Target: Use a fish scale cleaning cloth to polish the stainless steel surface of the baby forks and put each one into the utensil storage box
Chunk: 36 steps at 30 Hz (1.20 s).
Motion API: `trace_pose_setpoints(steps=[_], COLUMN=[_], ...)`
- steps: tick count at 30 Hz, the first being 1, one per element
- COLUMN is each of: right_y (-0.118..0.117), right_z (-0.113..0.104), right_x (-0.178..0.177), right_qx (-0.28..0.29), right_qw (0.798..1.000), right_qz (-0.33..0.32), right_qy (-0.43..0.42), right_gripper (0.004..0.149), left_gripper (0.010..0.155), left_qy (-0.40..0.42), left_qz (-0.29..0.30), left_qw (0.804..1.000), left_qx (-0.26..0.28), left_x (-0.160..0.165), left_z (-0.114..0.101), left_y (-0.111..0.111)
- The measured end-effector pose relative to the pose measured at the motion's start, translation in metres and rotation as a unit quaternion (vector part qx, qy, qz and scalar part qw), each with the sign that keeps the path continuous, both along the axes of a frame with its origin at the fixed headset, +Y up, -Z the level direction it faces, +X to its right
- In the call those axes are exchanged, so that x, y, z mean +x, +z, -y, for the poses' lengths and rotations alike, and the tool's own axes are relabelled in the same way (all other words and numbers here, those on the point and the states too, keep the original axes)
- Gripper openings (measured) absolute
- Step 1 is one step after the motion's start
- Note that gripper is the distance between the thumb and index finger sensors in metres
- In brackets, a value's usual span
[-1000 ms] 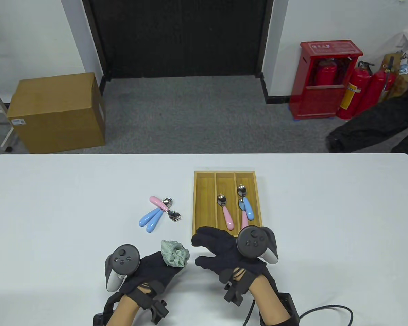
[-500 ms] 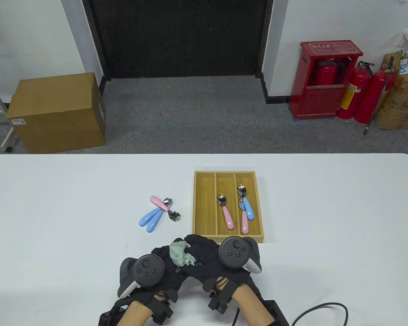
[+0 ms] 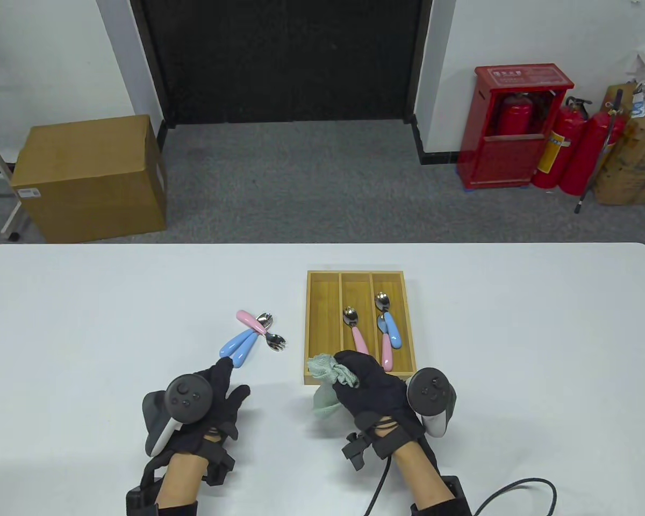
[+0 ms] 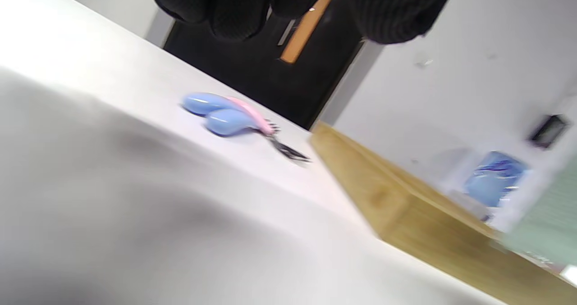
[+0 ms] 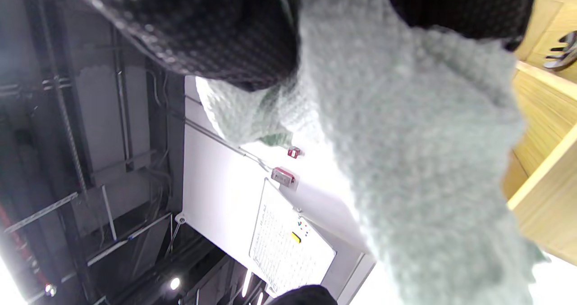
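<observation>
Three baby forks [image 3: 253, 337] with pink and blue handles lie crossed on the white table, left of the wooden utensil storage box [image 3: 323, 322]. In the left wrist view the forks [image 4: 234, 118] lie ahead of the box [image 4: 405, 206]. My right hand [image 3: 363, 384] grips the pale green cleaning cloth [image 3: 328, 384] at the box's near left corner; the cloth [image 5: 405, 161] fills the right wrist view. My left hand [image 3: 223, 379] is empty, fingers stretched toward the blue handles, just short of them.
Inside the box, one pink-handled utensil [image 3: 355, 333] lies in the middle slot and two more [image 3: 388, 330] in the right slot. The left slot holds nothing. A black cable [image 3: 516, 492] trails at the near right table edge.
The cloth passed from my left hand to my right. The hands then parted: the left moved left toward the forks, the right moved right to the box's near corner.
</observation>
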State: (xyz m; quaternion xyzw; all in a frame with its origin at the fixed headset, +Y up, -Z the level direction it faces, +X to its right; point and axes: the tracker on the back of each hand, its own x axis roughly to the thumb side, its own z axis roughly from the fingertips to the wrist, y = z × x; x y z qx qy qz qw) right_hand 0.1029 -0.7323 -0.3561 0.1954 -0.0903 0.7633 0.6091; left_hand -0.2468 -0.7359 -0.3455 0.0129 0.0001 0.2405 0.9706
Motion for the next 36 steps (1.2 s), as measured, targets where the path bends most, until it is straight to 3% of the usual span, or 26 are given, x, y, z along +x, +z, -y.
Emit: trace_pose_setpoints(steps=[5,8,10,16,19,22,25,29,36], right_y=[-0.008,-0.01,-0.011,-0.011,-0.011,-0.01,-0.011,-0.013,-0.012], right_z=[0.012,0.015,0.017,0.024,0.026,0.027,0.029,0.034,0.037], right_x=[0.003,0.001,-0.001,-0.004,0.003,0.01,0.019,0.029,0.038], right_qx=[-0.024,-0.032,-0.033,-0.042,-0.052,-0.052,-0.056,-0.068,-0.076], right_qw=[1.0,0.999,0.999,0.999,0.998,0.999,0.998,0.997,0.996], right_qz=[0.005,-0.002,-0.01,-0.021,-0.016,-0.007,0.003,0.022,0.039], right_qy=[-0.007,-0.005,-0.005,0.024,0.008,0.011,0.012,0.004,-0.001], right_gripper=[0.046,0.059,0.055,0.052,0.052,0.052,0.052,0.052,0.052], left_gripper=[0.066,0.063,0.063,0.061,0.058,0.057,0.059,0.063,0.058], left_qy=[-0.083,-0.113,-0.126,-0.19,-0.15,-0.137,-0.195,-0.162,-0.179], left_qz=[-0.05,-0.066,-0.07,-0.082,-0.083,-0.08,-0.075,-0.078,-0.096], left_qw=[0.994,0.99,0.988,0.973,0.98,0.978,0.965,0.961,0.953], left_qx=[-0.056,-0.057,-0.06,-0.106,-0.103,-0.136,-0.161,-0.21,-0.226], left_x=[0.001,0.01,0.019,0.041,0.046,0.05,0.055,0.059,0.06], left_z=[-0.013,-0.021,-0.023,-0.014,-0.004,0.009,0.022,0.037,0.035], left_y=[-0.037,-0.058,-0.073,-0.116,-0.132,-0.144,-0.154,-0.163,-0.169])
